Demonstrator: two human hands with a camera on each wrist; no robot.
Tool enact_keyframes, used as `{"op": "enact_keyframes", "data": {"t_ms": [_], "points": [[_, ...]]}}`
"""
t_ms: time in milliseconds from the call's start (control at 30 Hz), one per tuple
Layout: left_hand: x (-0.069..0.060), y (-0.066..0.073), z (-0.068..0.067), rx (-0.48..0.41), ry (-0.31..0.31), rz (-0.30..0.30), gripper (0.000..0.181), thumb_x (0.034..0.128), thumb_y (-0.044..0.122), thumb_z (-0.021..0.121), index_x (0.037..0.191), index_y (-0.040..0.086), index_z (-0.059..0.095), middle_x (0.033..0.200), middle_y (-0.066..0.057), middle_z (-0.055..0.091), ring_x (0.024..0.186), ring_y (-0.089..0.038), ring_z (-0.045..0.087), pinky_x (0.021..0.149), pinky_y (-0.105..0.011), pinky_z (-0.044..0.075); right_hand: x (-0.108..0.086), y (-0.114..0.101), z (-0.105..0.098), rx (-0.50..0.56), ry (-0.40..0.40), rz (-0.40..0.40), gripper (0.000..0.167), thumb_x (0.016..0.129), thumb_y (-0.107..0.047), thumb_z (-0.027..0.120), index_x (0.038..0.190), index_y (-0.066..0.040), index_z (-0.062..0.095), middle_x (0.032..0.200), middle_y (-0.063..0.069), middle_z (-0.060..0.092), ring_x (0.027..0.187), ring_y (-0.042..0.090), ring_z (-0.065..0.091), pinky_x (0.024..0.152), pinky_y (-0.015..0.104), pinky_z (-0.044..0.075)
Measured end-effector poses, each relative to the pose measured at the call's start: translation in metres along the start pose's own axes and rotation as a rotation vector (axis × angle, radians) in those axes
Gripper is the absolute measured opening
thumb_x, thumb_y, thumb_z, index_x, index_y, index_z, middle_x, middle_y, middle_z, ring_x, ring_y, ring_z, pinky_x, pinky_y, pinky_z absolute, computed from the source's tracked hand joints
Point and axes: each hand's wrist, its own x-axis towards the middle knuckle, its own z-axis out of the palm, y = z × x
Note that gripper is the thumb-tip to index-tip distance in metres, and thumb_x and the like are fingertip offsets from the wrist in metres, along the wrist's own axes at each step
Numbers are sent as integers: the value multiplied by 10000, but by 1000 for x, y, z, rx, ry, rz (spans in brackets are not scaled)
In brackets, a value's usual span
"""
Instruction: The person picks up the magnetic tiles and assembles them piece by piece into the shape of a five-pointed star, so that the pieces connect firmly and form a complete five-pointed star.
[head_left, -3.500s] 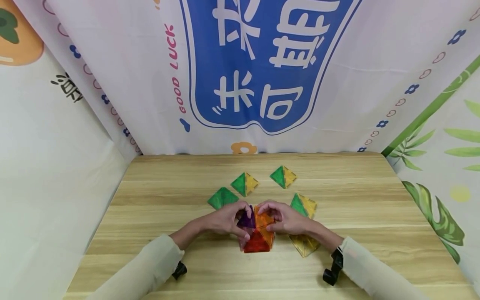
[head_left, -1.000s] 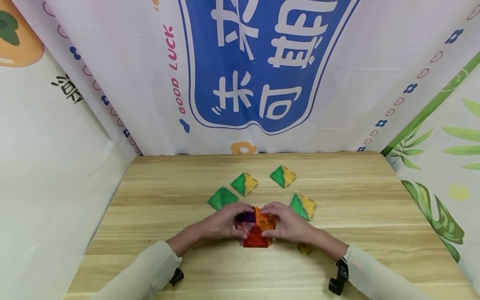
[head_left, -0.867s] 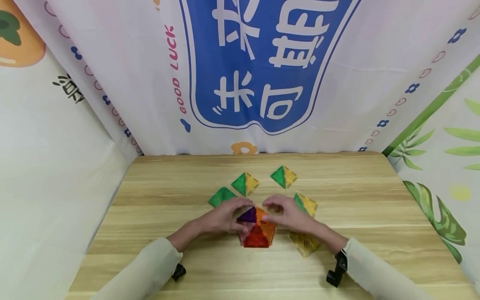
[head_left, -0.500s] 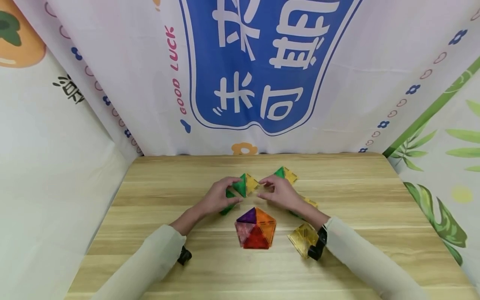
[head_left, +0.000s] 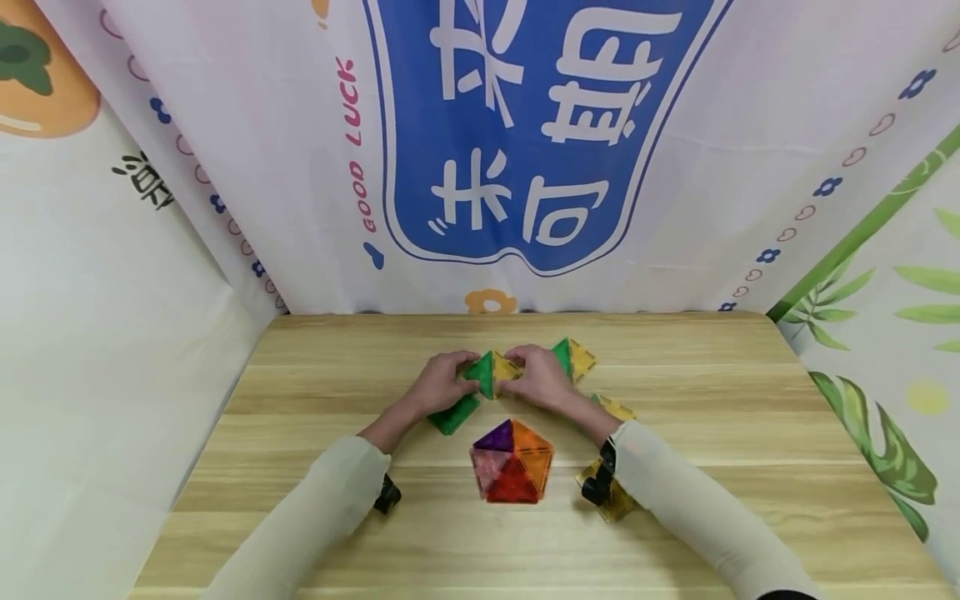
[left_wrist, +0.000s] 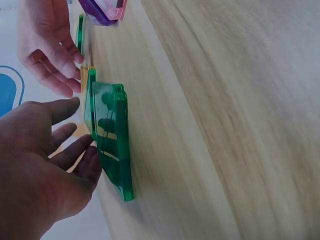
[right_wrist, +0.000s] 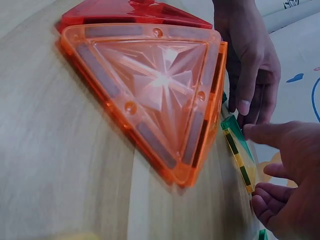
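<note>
In the head view a diamond of a green triangle tile and a yellow triangle tile lies between both hands. My left hand has its thumb and fingers at the green side; my right hand has thumb and fingertips around the yellow side. The left wrist view shows my left hand beside a nearer green tile pair. In the right wrist view my right hand touches the edge of the yellow tile. Nearer the body stands a five-sided tile shape with an orange tile, a red tile and a purple tile.
A green tile pair lies under my left wrist. Another green and yellow pair is at the back right, a partly hidden pair right of my right forearm, and yellow tiles below it. The wooden table meets a printed cloth.
Both hands have left the five-sided shape and moved back to the green and yellow diamond. Since half a second ago, the right hand has closed in on its yellow side.
</note>
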Motion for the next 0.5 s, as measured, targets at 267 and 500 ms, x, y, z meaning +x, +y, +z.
{"op": "enact_keyframes", "data": {"t_ms": [267,500], "points": [[4,6,5,11,35,-22,386,1003,83,721,1366,-38,671,1347,-204,691,1212,-325,665,1023,-482,551,0,-2,5,12,-3,13,580,784,-237,964,1272,-17,742,1210,151,720,1105,290,686,954,450,580],[6,8,7,-71,71,-54,317,1020,44,684,1330,-19,702,1335,-194,681,1230,-336,649,1038,-483,547,-4,-1,7,43,-9,-1,567,792,-215,962,1286,-44,740,1229,137,683,1092,277,656,942,449,571]]}}
